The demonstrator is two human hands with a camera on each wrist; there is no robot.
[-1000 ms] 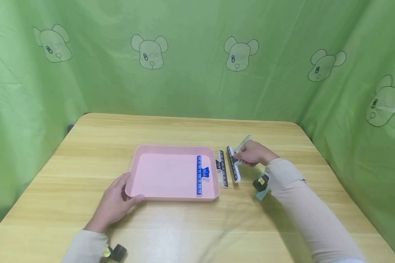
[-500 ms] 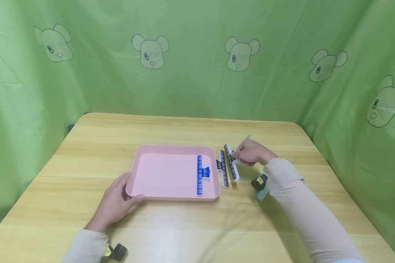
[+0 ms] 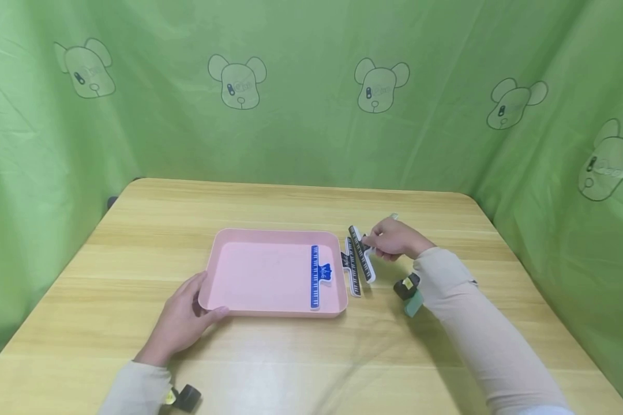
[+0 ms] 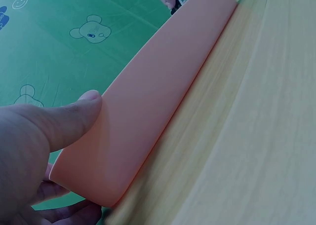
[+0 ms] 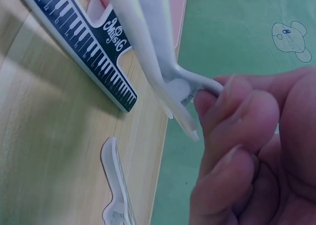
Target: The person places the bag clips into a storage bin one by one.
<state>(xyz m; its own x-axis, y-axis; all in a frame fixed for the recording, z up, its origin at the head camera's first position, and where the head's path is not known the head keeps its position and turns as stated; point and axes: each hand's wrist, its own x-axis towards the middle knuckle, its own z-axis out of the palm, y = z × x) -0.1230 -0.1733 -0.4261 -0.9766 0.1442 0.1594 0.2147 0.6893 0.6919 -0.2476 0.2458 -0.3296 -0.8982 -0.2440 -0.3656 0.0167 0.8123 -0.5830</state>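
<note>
Shifted black clip (image 3: 361, 253) left, toward pink tray (image 3: 259, 274). Pinched its handle in right hand (image 3: 397, 237), the nearer. Sat left of fingertips, outside tray, slanted lengthwise far-left to near-right. Gripped tray's near-left corner with left hand (image 3: 181, 320).

Your right hand (image 5: 247, 136) pinches a white clip (image 5: 141, 40) by one end. A black clip (image 5: 81, 41) marked "Music" lies on the table (image 5: 44, 141), part of a pink tray (image 5: 176, 18) beyond; a pale clip (image 5: 114, 178) lies apart. A curtain (image 5: 227, 37) hangs behind.
</note>
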